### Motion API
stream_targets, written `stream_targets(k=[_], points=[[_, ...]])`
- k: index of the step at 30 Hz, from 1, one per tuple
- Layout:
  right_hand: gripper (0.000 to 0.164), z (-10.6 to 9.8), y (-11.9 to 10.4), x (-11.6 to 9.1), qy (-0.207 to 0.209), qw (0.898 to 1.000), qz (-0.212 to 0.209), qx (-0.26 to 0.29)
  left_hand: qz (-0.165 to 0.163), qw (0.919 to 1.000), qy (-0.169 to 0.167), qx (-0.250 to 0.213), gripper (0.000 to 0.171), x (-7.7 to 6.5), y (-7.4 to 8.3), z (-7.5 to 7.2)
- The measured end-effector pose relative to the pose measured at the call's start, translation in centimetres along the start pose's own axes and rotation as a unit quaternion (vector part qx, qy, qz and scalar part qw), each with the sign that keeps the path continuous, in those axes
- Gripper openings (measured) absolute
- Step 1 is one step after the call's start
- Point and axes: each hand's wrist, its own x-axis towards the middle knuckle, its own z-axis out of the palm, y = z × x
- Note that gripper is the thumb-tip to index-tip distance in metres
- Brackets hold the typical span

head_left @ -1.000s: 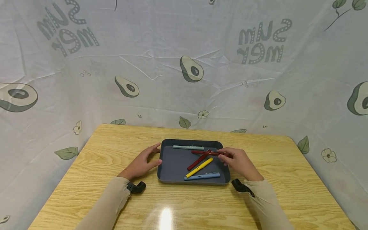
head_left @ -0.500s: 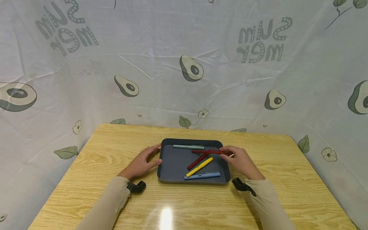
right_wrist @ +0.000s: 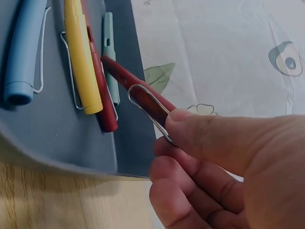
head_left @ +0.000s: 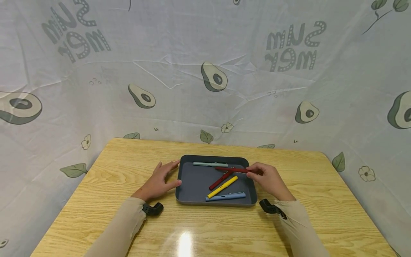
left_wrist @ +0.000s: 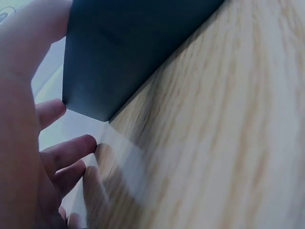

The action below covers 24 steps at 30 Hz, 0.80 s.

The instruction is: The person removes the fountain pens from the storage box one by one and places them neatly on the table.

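Observation:
My right hand (head_left: 268,180) pinches one end of a dark red pen (head_left: 229,169) between thumb and fingers, over the tray's right part. In the right wrist view the red pen (right_wrist: 152,93) shows its wire clip, and its free end points over the tray. My left hand (head_left: 157,182) is open, with thumb and index fingertips at the left wall of the dark grey tray (head_left: 192,185). Inside the tray lie a second red pen (head_left: 221,181), a yellow pen (head_left: 222,187), a blue pen (head_left: 226,196) and a grey-green pen (head_left: 210,164).
The tray stands on a wood-grain table (head_left: 205,228). Behind the table hangs a pale curtain (head_left: 179,117) printed with avocados and leaves. A black wrist camera (head_left: 152,209) is strapped at the left wrist, another camera (head_left: 269,207) at the right.
The held red pen has turned in my right fingers, so its clip no longer faces up in the head view. The left fingers have spread slightly; tray and other pens stay put.

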Motion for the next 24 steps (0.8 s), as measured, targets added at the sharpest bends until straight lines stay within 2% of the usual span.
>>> stream_targets(k=[15,24], points=[[0.015,0.06,1.01,0.2,0.012,0.999,0.024,0.044,0.001,1.0,0.004,0.007,0.081,-0.06,-0.29,0.18],[0.014,-0.14,1.02,0.13,0.026,0.998,0.023,0.057,0.004,0.9999,0.007,0.013,0.08,-0.04,-0.28,0.22]])
